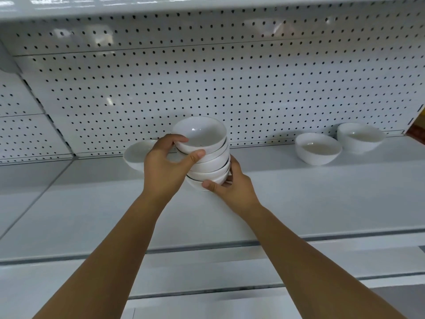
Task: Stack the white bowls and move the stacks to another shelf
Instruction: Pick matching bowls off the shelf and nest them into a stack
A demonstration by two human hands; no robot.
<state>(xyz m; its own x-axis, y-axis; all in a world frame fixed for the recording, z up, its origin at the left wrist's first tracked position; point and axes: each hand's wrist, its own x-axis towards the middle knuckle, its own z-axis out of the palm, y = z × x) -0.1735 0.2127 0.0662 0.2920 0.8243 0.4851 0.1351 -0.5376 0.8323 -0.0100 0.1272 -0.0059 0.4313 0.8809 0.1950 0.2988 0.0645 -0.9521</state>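
A stack of several white bowls (208, 155) stands in the middle of the white shelf (299, 194), leaning slightly. My left hand (164, 166) grips the upper bowls from the left, thumb on the front, fingers on the rim. My right hand (232, 187) grips the bottom of the stack from the right, thumb under the lowest bowl. A single white bowl (138, 154) sits behind my left hand, partly hidden. Two more white bowls lie to the right: one (318, 149) nearer, another (360, 138) by the back panel.
A white pegboard back panel (207, 84) rises behind the shelf. Another shelf's edge (161, 5) runs overhead. A lower shelf lip (230, 261) crosses below my forearms. A neighbouring shelf bay (23, 134) adjoins on the left.
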